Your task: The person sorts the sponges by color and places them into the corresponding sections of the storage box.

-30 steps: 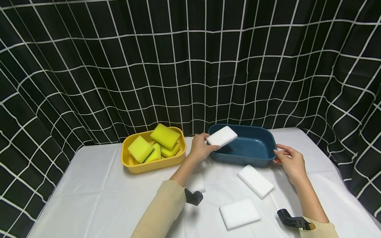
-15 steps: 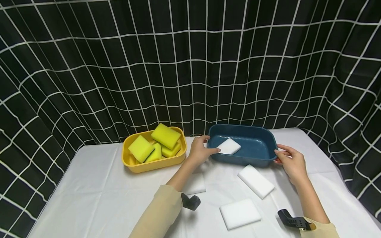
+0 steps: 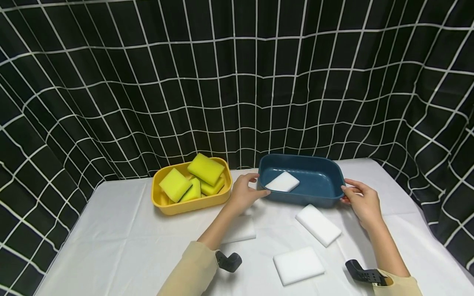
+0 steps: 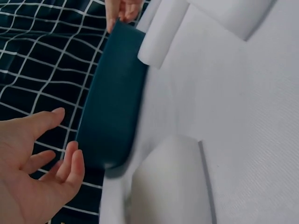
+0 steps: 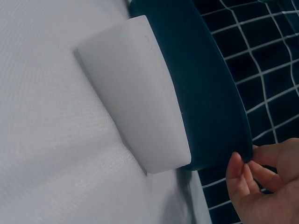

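Observation:
A white sponge block (image 3: pixel 283 182) lies inside the dark blue bin (image 3: pixel 314 201), toward its left end. My left hand (image 3: pixel 243 193) is at that end with thumb and fingers spread and nothing held. In the left wrist view the left hand (image 4: pixel 42 163) is beside the bin's end wall; whether a fingertip touches it I cannot tell. At the opposite end my right hand (image 3: pixel 364 203) pinches the bin's rim between thumb and fingers, as the right wrist view also shows with the right hand (image 5: pixel 268 179). Another white sponge block (image 3: pixel 318 225) lies just before the bin.
To the left stands a yellow bin (image 3: pixel 192 205) with several yellow sponges (image 3: pixel 206 169). One more white block (image 3: pixel 298 265) lies near the front, and another white block (image 3: pixel 240 229) is partly behind my left forearm. A black gridded curtain (image 3: pixel 237 82) hangs behind the white-covered table (image 3: pixel 111 238).
My left hand let go of the white sponge block, which dropped into the blue bin. The hand then drew back slightly to the left. My right hand stayed at the rim.

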The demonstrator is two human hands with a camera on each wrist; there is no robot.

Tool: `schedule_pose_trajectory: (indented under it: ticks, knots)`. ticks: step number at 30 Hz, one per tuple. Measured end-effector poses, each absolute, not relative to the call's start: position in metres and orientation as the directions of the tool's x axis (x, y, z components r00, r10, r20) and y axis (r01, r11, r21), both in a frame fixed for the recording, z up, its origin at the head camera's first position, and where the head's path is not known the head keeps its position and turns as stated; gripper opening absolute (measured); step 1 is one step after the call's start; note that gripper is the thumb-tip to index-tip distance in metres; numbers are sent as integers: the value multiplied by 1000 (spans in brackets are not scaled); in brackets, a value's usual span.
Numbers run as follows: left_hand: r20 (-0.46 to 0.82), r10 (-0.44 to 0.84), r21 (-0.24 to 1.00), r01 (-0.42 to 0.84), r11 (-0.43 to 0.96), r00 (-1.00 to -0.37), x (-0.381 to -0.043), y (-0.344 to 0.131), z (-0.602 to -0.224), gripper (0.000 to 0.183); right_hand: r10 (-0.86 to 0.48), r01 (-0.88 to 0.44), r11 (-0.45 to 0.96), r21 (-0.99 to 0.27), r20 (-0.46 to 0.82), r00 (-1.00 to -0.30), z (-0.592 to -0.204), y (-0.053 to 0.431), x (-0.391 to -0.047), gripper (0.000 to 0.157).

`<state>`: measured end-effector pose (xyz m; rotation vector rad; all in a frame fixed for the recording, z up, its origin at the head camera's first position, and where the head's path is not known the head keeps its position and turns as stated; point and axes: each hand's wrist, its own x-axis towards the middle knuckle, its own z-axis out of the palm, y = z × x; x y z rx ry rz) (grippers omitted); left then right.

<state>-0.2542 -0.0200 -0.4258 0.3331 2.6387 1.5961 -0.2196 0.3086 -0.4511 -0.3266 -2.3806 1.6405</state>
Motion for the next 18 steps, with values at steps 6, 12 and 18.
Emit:
schedule_pose_trajectory:
  ticks: [6,12,18]
  knots:
    - [58,235,897,154,414,-970,-246,-28,-426,62,309,47,349,-936,68,-949,-451,309,-221,48]
    - [52,287,892,174,418,-957,-240,-37,-429,61,315,58,350,-935,59,-947,-451,310,-222,48]
    - [56,324,882,199,428,-944,-230,-45,-430,59,321,75,355,-932,46,-946,-451,308,-221,48]
